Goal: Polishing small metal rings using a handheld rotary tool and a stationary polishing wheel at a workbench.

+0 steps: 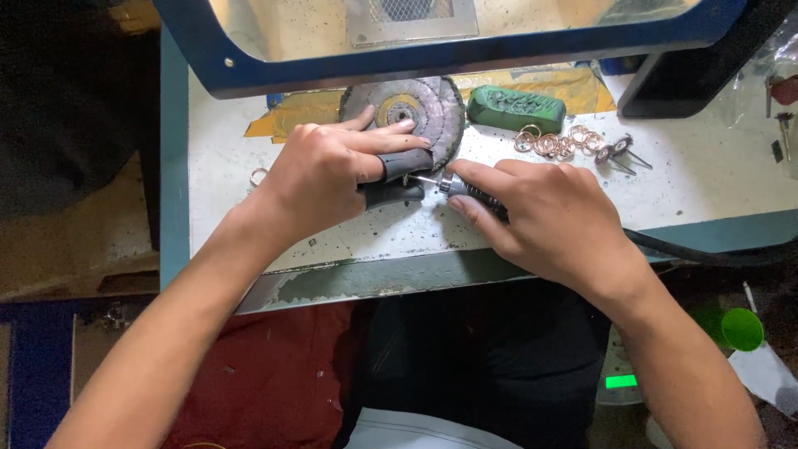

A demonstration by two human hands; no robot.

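My left hand (328, 170) rests on the white workbench (706, 179), thumb and a finger in dark rubber covers, pinched around something small that I cannot make out. My right hand (544, 216) grips a rotary tool handpiece (465, 188) whose thin bit points at the left fingertips. Its black cable (706, 254) runs off to the right over the bench edge. Just behind the left hand lies a grey cloth buffing wheel (432, 112).
A green block of polishing compound (515, 106) lies behind the right hand, with several copper-coloured rings (561, 143) and small mounted bits (622, 151) beside it. One ring (258, 175) lies left of my wrist. A blue-framed shield (449, 51) overhangs the bench's far side.
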